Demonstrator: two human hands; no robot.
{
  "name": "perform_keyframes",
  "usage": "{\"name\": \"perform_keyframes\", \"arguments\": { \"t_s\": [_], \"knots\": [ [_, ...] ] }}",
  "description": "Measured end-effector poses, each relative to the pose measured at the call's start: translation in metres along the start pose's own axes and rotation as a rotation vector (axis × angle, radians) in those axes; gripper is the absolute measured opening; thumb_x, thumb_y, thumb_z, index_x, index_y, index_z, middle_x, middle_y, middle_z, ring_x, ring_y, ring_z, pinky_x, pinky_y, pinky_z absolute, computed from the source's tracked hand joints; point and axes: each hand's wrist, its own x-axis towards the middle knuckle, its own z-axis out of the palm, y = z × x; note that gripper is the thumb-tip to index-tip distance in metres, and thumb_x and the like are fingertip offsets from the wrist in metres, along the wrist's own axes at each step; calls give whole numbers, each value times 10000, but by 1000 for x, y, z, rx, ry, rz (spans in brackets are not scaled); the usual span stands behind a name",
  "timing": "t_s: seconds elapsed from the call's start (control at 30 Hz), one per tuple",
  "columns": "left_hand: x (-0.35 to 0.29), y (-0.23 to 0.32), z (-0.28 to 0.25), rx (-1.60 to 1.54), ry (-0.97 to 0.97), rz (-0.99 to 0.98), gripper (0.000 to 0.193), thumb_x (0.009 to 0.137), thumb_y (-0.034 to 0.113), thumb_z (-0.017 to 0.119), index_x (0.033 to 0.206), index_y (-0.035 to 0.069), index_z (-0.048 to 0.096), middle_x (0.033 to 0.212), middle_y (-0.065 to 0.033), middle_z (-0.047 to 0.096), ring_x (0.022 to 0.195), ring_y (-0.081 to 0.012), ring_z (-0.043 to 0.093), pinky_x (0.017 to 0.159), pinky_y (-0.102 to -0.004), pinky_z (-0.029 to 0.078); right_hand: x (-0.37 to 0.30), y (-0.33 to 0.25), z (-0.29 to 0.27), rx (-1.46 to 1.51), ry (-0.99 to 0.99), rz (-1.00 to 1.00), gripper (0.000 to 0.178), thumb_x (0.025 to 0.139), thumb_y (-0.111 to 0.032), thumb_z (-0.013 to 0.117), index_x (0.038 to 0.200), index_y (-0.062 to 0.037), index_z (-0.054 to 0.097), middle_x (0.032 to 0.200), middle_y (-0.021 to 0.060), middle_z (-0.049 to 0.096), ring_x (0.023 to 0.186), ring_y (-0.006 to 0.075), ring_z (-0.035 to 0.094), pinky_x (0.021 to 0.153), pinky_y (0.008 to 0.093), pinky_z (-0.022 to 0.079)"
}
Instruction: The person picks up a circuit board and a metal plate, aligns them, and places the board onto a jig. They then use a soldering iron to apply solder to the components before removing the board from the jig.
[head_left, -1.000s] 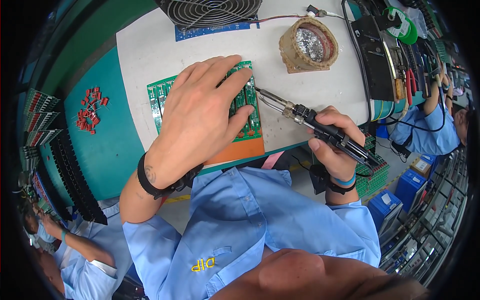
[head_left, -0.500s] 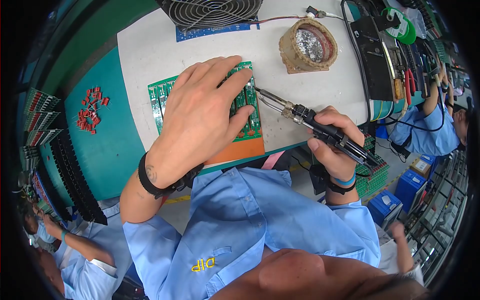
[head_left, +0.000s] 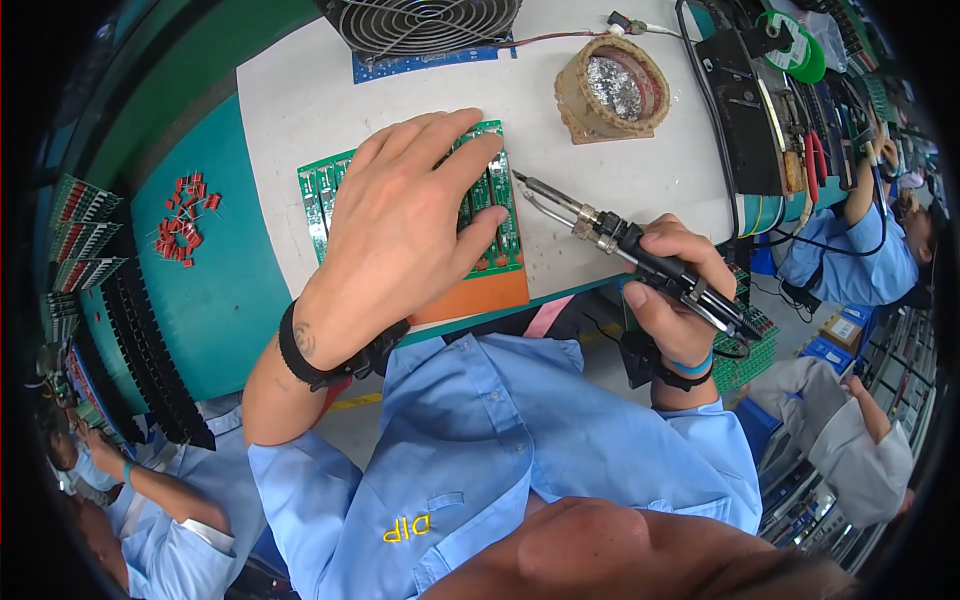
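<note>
My left hand [head_left: 400,205] lies over a green circuit board panel [head_left: 318,205], its fingers stretched out across it and its thumb apart. The palm and fingers hide much of the panel. An orange sheet [head_left: 475,298] shows beneath the panel's near edge. In my right hand [head_left: 682,290] is a black soldering iron [head_left: 655,265] with a thin metal tube beside its tip, held with thumb and fingers wrapped round its handle. Its tip points left, just short of the panel's right edge, and appears apart from it.
A round crusty pot [head_left: 612,92] with silvery scraps stands at the back right, near a fan [head_left: 425,25]. Red components [head_left: 186,220] lie loose on the green mat at left. Black racks and tools [head_left: 745,110] flank the mat. Co-workers sit on both sides.
The soldering iron and my right hand have shifted slightly right, drawing the tip away from the panel. My left hand stays nearly still. Someone in grey has moved further into view at right.
</note>
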Motion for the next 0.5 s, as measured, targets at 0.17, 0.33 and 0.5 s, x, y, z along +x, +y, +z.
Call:
{"name": "perform_keyframes", "arguments": {
  "t_s": [0.17, 0.33, 0.5],
  "knots": [
    [0, 0, 2, -3, 21, 9, 513, 827, 174, 826, 1306, 49, 692, 1425, -136, 646, 1302, -361, 605, 1102, -479, 469, -1, -4, 3, -33, 17, -37, 404, 812, -55, 830, 1166, 46, 665, 957, 141, 669, 861, 216, 634, 779, 325, 491],
    [-2, -1, 3, -6, 24, -4, 520, 828, 179, 827, 1314, 51, 692, 1421, -138, 649, 1305, -357, 605, 1104, -476, 467, -4, 2, 2, -32, 32, 7, 402, 810, -43, 828, 1167, 53, 669, 950, 138, 677, 851, 202, 634, 770, 303, 487],
    [-1, -1, 4, -21, 19, -10, 518, 834, 182, 825, 1317, 50, 692, 1420, -140, 651, 1306, -358, 605, 1106, -477, 468, 1, 1, 8, -34, 27, 51, 402, 771, 38, 798, 1159, 47, 690, 925, 129, 687, 832, 192, 637, 757, 293, 483]
  ]
}}
